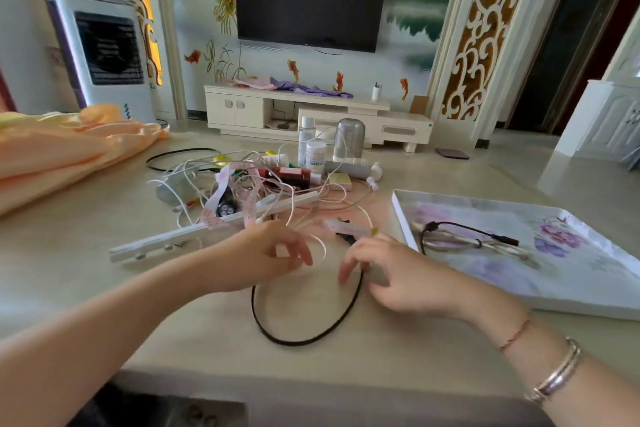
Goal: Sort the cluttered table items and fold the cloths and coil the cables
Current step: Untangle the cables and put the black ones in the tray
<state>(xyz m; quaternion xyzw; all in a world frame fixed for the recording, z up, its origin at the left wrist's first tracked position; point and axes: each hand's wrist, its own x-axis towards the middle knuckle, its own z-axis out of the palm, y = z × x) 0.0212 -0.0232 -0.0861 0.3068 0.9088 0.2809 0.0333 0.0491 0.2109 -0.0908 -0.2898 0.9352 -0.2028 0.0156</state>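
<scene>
White cable: a thin white cable loops past the left hand's fingertips and runs back into the tangle behind; the fingers are curled round it in a loose pinch.
Left hand: the left hand hovers over the table near its middle, thumb and fingers bent toward each other.
Black cable: a black cable lies in a wide open loop on the table in front of both hands, one end rising under the right hand.
Right hand: the right hand has its fingers curled down onto the upper end of the black loop; blur hides how firm the grip is, but the cable disappears beneath the fingers.
Wrist: silver bangles and a red string sit on the right forearm.
Clutter pile: behind the hands lies a tangle of white cords, a pink measuring tape, a long white bar, small bottles and a grey capsule-shaped container.
Tray: a flowered white tray rests at right, holding one bundled cable.
Cloth: an orange cloth lies heaped, unfolded, at the table's left.
Table: a pale beige table carries everything.
Second black loop: another black cable lies beyond the pile, near the cloth.
</scene>
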